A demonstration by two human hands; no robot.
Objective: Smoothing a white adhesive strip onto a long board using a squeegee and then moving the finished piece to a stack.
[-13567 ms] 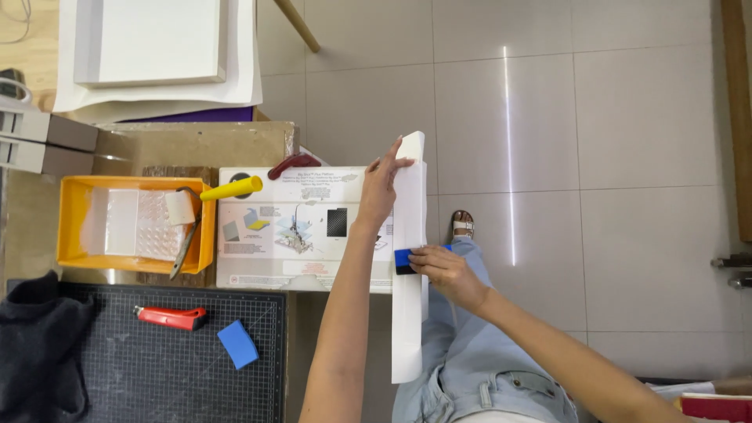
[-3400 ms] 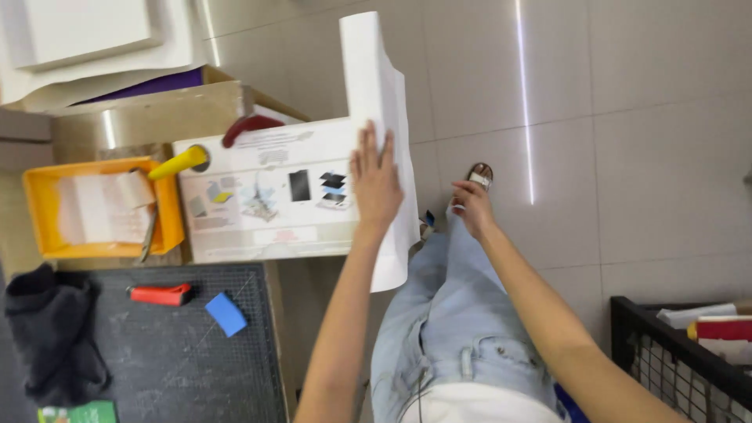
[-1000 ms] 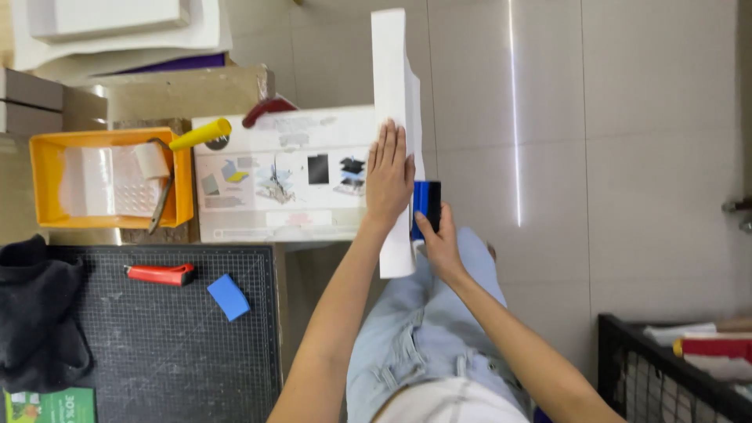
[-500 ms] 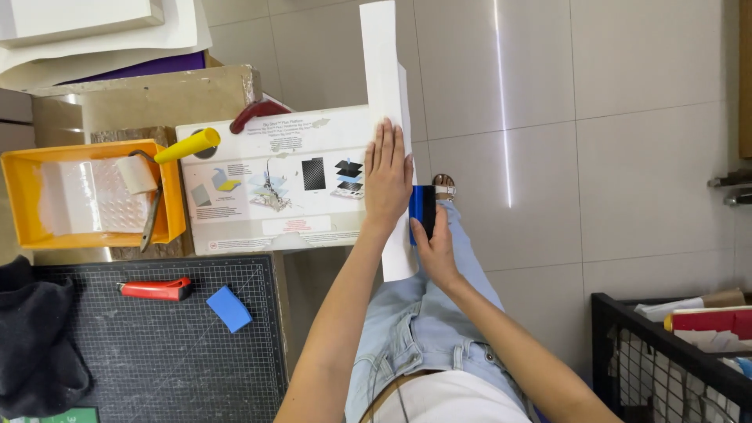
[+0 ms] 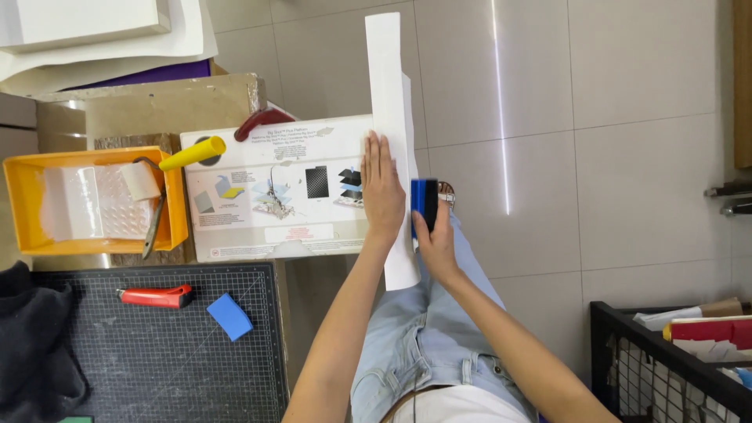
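The left hand [image 5: 382,192] lies flat on a long white strip [image 5: 389,117] at the edge of a printed white box [image 5: 274,196], while the right hand [image 5: 435,239] presses a blue block [image 5: 424,200] against the strip. Beside the box sits a yellow paint tray [image 5: 23,204] with a roller [image 5: 168,164]; a red cutter [image 5: 155,296] lies on the black cutting mat [image 5: 157,360].

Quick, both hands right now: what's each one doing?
Left hand: open, flat on the white strip.
Right hand: closed, holding the blue block.
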